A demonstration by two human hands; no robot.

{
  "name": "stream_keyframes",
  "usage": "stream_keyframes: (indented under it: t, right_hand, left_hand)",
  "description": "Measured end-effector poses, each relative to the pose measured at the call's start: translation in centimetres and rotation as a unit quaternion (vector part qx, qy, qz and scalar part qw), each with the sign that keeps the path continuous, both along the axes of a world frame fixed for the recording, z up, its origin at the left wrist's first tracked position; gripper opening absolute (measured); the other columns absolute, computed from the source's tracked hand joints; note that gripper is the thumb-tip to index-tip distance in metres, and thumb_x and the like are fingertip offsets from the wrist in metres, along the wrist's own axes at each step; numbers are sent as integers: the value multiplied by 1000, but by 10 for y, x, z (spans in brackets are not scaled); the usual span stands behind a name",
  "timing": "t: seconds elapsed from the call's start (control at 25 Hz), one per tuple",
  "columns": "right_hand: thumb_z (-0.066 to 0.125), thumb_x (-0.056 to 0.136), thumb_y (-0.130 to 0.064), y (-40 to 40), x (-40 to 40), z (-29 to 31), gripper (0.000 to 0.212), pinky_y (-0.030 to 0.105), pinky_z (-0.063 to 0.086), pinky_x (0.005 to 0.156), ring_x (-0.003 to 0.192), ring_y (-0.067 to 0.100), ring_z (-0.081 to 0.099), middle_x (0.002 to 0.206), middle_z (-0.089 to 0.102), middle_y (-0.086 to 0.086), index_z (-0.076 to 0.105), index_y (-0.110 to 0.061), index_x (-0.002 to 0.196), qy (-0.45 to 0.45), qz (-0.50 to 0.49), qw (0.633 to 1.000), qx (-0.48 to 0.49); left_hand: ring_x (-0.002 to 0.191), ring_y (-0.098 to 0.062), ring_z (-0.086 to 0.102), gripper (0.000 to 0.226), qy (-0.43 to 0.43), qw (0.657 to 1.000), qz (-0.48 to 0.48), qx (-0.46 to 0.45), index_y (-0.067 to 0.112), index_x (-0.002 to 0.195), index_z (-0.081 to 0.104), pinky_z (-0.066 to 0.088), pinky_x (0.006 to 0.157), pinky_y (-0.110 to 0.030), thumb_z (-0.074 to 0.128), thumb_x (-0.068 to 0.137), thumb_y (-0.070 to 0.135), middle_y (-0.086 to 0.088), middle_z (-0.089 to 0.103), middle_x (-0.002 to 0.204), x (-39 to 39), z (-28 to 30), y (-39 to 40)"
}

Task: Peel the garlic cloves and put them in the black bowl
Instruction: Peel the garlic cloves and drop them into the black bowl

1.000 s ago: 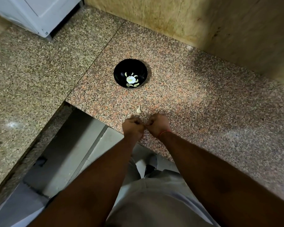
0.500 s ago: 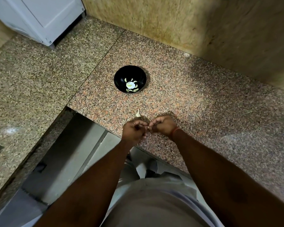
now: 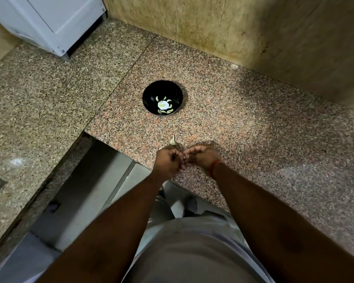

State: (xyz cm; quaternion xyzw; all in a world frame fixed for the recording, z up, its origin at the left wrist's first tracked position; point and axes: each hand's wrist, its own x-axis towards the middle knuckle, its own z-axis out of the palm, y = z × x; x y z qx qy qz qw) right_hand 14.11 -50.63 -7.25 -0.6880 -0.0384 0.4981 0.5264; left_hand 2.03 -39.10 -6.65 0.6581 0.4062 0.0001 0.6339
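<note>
Pale garlic clove (image 3: 184, 158) pinched between left hand (image 3: 168, 163) and right hand (image 3: 202, 158).

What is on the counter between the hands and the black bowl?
In the head view, one garlic clove lies just beyond the hands; up to the black bowl is bare granite.

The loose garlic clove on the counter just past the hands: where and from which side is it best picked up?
Probably pinch the garlic clove across its plump lower body, not the thin tip pointing toward the black bowl. Come from above on the near side: it lies flat on the granite counter, apart from both hands, with bare surface around it.
</note>
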Motion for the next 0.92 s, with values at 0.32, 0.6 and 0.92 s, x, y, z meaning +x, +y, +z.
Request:
stream_keyframes:
  t: [0.32,0.6,0.92]
  right_hand:
    - [72,85,10,1,-3,-2,12,48,64,79,81,30,73,94,75,26,73,7,97,-19,-2,1000,-7]
    - [75,84,8,5,-5,-3,16,48,63,76,79,29,73,93,76,21,73,5,100,28,-63,998,-9]
    - [75,83,8,2,-4,-3,19,37,64,70,80,30,74,92,76,20,73,9,102,67,-76,995,20]
  left_hand:
    - [40,-19,56,18,-8,992,-64,104,-8,83,65,51,41,-33,55,98,-7,-18,65,61,-5,-4,1]
    - [53,-3,47,18,-4,944,-169,285,11,85,52,34,48,-12,54,102,17,9,52,67,-3,7,1]
    - [59,-4,44,15,18,945,-151,290,-1,106,56,34,52,-12,47,104,12,3,51,76,0,5,-7]
